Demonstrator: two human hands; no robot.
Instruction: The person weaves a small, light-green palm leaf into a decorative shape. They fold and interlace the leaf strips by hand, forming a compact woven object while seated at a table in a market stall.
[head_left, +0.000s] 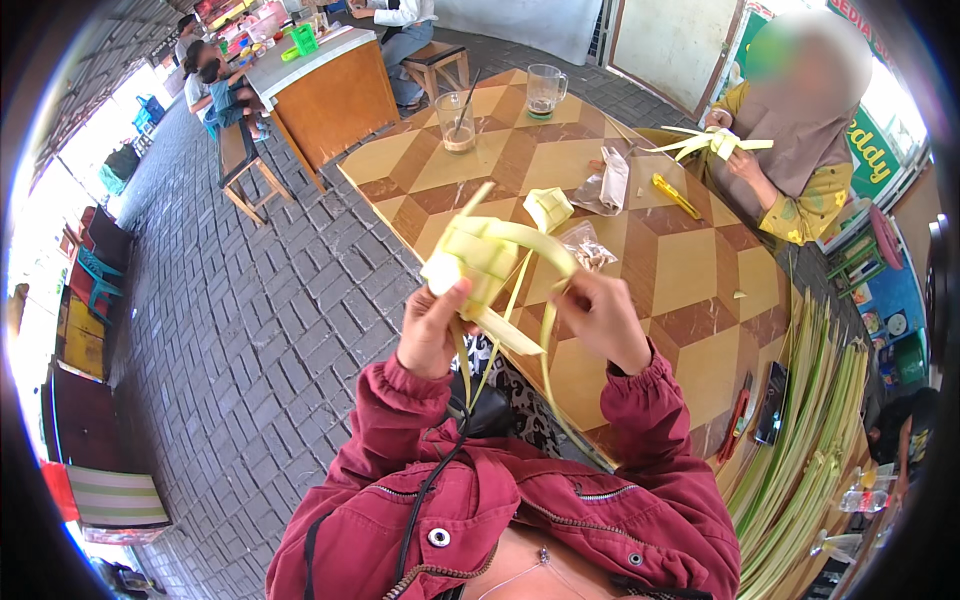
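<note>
A half-woven pouch of pale green palm-leaf strips (480, 259) is held up over the table's near edge, its loose ends sticking out and hanging down. My left hand (435, 322) grips its lower left side, thumb on the front. Pinched in my right hand (600, 311) is one long strip (546, 247) that arches over from the top of the weave; its tail hangs below the fingers. Just behind the weave, a finished-looking woven leaf pouch (548, 208) lies on the table. Beside that lies a clear plastic bag with small brownish pieces (590, 246).
The patterned table (686, 274) carries a glass with a straw (455, 124), a glass mug (546, 90), a yellow cutter (676, 196), a red cutter (736, 420), a phone (771, 403) and a heap of long leaf strips (806, 442). Across it, a person (787, 165) holds another leaf weave (721, 142).
</note>
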